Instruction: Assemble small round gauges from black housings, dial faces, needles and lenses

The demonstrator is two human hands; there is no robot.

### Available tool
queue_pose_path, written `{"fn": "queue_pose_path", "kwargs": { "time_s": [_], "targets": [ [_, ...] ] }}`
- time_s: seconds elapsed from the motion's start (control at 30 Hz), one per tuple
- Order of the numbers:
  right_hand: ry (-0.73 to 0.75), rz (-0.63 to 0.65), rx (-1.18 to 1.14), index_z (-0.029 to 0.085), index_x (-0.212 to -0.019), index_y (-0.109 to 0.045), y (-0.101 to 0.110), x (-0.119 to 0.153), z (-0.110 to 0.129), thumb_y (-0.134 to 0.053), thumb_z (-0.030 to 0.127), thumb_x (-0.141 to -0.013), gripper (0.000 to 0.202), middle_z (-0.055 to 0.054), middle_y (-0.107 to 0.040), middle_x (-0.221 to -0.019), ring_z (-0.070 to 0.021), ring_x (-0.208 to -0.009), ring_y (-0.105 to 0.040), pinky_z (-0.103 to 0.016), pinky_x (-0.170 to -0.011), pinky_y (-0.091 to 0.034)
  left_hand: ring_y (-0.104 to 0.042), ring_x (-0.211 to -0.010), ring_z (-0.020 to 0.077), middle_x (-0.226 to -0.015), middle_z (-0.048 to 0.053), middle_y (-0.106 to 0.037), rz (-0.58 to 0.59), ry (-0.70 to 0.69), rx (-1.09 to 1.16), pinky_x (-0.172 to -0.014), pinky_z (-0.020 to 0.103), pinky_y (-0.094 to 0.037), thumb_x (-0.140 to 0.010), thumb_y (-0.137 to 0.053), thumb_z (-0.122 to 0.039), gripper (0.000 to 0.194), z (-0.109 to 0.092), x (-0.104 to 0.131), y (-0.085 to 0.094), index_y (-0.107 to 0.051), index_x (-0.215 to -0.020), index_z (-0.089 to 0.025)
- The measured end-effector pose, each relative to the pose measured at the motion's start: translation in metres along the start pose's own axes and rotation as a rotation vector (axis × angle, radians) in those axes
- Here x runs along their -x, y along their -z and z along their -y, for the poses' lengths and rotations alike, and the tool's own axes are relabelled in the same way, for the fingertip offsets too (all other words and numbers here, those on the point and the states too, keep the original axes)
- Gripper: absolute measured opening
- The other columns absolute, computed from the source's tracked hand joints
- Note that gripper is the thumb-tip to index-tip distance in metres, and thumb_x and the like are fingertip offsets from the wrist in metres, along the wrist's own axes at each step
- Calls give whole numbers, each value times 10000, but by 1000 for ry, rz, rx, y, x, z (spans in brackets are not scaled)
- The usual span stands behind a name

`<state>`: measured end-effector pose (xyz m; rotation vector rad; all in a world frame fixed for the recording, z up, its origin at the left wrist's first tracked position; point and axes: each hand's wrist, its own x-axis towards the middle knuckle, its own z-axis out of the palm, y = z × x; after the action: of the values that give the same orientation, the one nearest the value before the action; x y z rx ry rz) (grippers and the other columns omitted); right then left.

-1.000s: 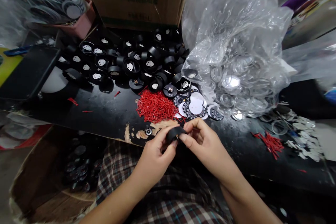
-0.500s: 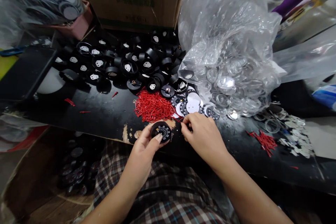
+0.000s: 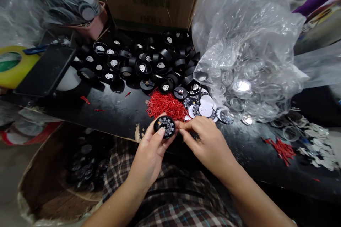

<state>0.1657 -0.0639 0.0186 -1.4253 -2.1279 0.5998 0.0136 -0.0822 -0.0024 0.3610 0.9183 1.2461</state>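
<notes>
A round black dial with white markings (image 3: 165, 126) is held in my left hand (image 3: 150, 149), the thumb lying on its face. My right hand (image 3: 205, 138) is pinched just right of the dial, its fingertips near the left fingers; what it grips is too small to make out. Behind the dial lies a heap of red pointers (image 3: 165, 104). White discs and printed dial faces (image 3: 206, 105) lie right of the heap. Many black round housings (image 3: 142, 67), some with pale metal plates, cover the back of the table.
A plastic bag of clear round covers (image 3: 247, 64) fills the right back. A cardboard box (image 3: 149, 0) stands behind. Further right are more red pointers (image 3: 283, 150) and white pieces (image 3: 317, 142). A black phone-like slab (image 3: 46, 71) and yellow tape roll (image 3: 13, 65) lie left.
My right hand has come closer to the dial, and its fingertips now meet the left hand's fingers. The dial has risen a little. The whole view has shifted, with the table appearing further right.
</notes>
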Motion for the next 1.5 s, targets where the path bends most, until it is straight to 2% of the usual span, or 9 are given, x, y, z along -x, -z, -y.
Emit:
{"fn": "queue_pose_path", "kwargs": {
  "time_s": [0.13,0.47,0.7,0.87,1.0,1.1,1.2,1.33,1.5],
  "targets": [
    [7,23,-188,205,-876,-582,3,0,9,-502,200,-936,101,-25,-630,-863,-173,-834,-560,-334,-776,-393,-632,-1087,207,-1144,15,-688,-26,-63,-105,-999,386,-465,-847,-619,-275,399,6,-5,2,-560,-1241,-309],
    [-58,48,-83,191,-815,-571,4,-3,9,-501,201,-925,130,-5,-577,-770,-156,-723,-532,-314,-688,-363,-578,-1138,151,-1171,-29,-658,125,-141,-376,-1000,267,-443,-879,-589,-305,286,14,-1,1,-601,-1164,-328],
    [-120,69,-199,199,-794,-580,13,4,13,-526,190,-904,123,-4,-607,-800,-150,-777,-560,-292,-726,-389,-589,-1158,226,-1181,-6,-674,28,-91,-421,-1085,438,-387,-825,-645,-342,324,14,-5,7,-630,-1146,-305],
    [-289,23,-159,197,-787,-583,45,41,-34,-502,237,-911,153,1,-603,-782,-132,-737,-562,-261,-696,-419,-604,-1153,245,-1054,-21,-711,-103,-95,-284,-1122,484,-349,-818,-657,-274,232,9,-13,0,-654,-1049,-278],
    [-522,-63,86,200,-740,-589,92,98,-83,-503,348,-884,224,-10,-606,-725,-158,-686,-566,-277,-653,-429,-671,-1040,232,-967,-3,-730,-51,-124,-157,-1084,469,-406,-796,-671,-240,182,8,-18,-11,-670,-977,-228],
    [-739,-78,316,215,-661,-600,104,115,-104,-584,479,-790,294,11,-571,-569,-165,-505,-517,-296,-519,-372,-663,-1059,239,-968,15,-734,-7,-104,-120,-1064,479,-419,-787,-672,-243,187,9,-24,-15,-669,-972,-213],
    [-589,-138,238,222,-803,-641,82,93,-89,-538,411,-843,219,-17,-674,-746,-196,-666,-613,-311,-623,-434,-614,-1146,234,-1035,18,-723,-56,-129,-146,-1084,458,-392,-806,-653,-237,201,7,-30,-14,-659,-1006,-223],
    [-225,9,4,213,-935,-630,29,34,-37,-463,217,-915,168,-34,-690,-932,-183,-874,-626,-320,-779,-445,-597,-1171,239,-1072,7,-715,-56,-145,-167,-1083,462,-389,-842,-615,-247,188,3,-25,-8,-644,-1028,-249],
    [-149,95,285,172,-849,-623,-5,-14,-17,-494,188,-899,139,-57,-664,-849,-217,-827,-606,-353,-726,-377,-629,-1107,243,-1086,14,-713,-12,-139,-159,-1013,456,-465,-869,-590,-247,192,3,-19,2,-639,-1055,-250]
  ]
}}
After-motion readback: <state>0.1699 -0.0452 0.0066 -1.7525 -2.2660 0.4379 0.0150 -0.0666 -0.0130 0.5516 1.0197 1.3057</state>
